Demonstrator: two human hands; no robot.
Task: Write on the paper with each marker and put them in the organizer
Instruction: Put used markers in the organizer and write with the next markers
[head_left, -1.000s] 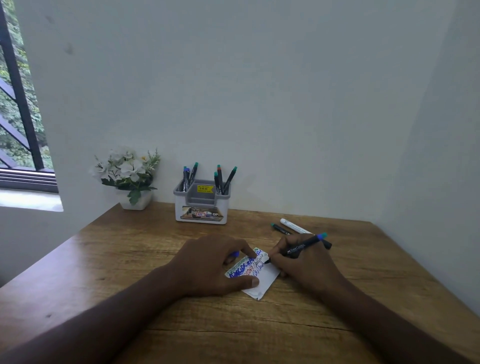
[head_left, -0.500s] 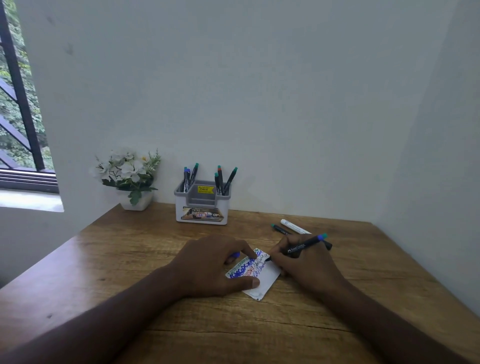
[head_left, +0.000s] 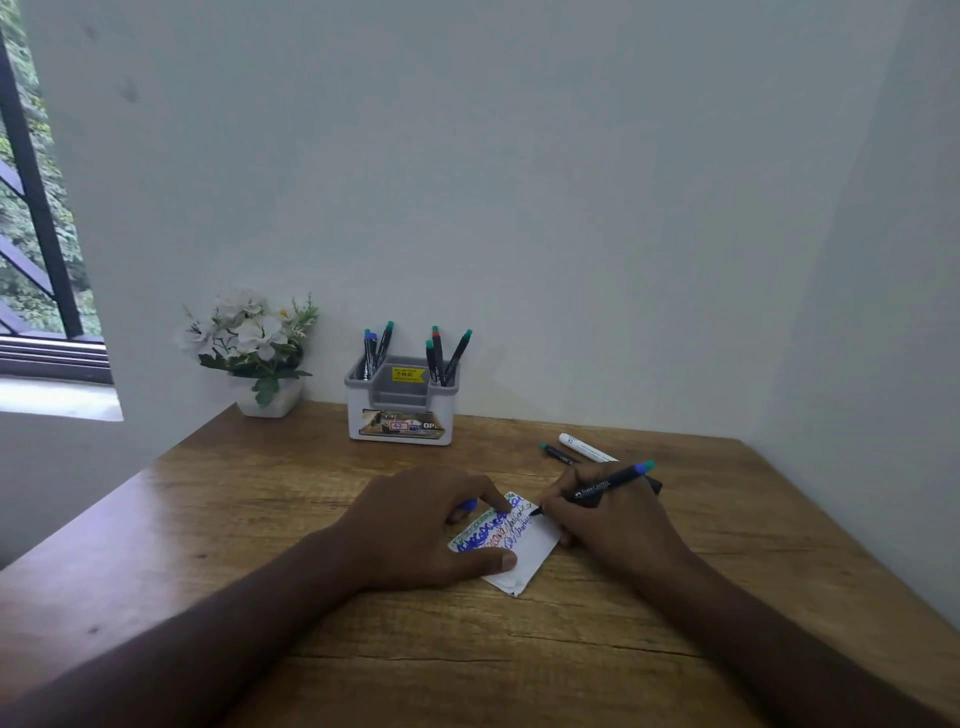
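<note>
A small white paper (head_left: 524, 553) covered with green, blue and red scribbles lies on the wooden table (head_left: 363, 649). My left hand (head_left: 421, 525) presses flat on its left part, and a blue cap (head_left: 469, 505) shows under its fingers. My right hand (head_left: 613, 519) grips a black marker (head_left: 602, 486) with a teal-blue end, its tip touching the paper's upper right edge. The grey-and-white organizer (head_left: 400, 410) stands at the back by the wall with several markers upright in it. A black marker (head_left: 556, 453) and a white marker (head_left: 584, 448) lie behind my right hand.
A white pot of white flowers (head_left: 254, 353) stands at the back left corner of the table. Walls close off the back and the right side. A window (head_left: 36, 218) is at the far left.
The marker tip has moved a little along the paper's upper right edge while writing. My left hand has stayed in place on the paper.
</note>
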